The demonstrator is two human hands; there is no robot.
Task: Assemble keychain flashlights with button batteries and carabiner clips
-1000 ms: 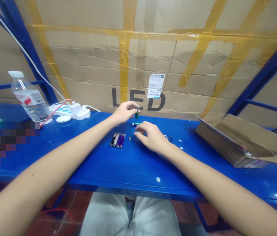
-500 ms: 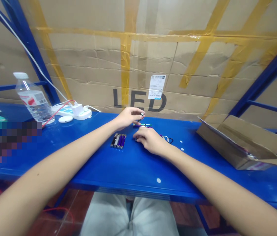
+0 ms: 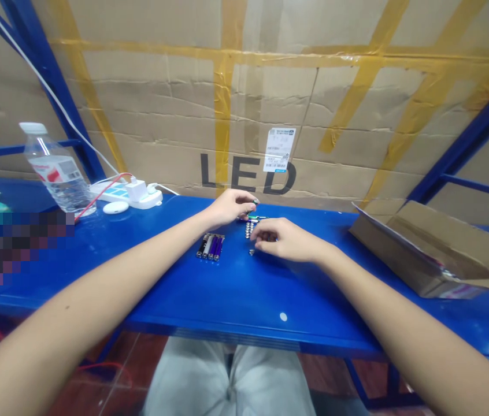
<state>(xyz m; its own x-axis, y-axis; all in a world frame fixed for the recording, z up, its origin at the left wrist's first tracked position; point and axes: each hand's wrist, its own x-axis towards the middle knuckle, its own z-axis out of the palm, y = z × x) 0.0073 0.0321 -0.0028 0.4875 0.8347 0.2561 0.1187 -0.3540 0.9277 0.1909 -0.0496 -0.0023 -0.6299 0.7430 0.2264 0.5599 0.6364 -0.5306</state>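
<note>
My left hand [image 3: 232, 207] is closed, pinching a small dark green tube [image 3: 251, 205] with a round silvery end. Most of this tube is covered by the fingers. Just right of centre, my right hand [image 3: 286, 240] hovers low over the table, fingers curved and apart from the thumb, with nothing visible in it. Beside its fingertips stand small silvery button cells [image 3: 248, 230] in short rows. One single button cell [image 3: 251, 252] lies nearer to me. Behind the rows are thin green and purple tubes [image 3: 253, 219]. Left of them, several black, silver and purple tubes [image 3: 210, 247] lie side by side.
An open cardboard box [image 3: 394, 254] stands on the right of the blue table [image 3: 210, 300]. On the left are a water bottle [image 3: 58, 173], a white power strip [image 3: 143, 197] with cables and a white round case [image 3: 115, 207]. A large taped carton [image 3: 149, 115] closes off the back.
My right hand has moved right, away from the button cells, and its fingers have spread. The rows and a single cell now show. My left hand stays nearly in place.
</note>
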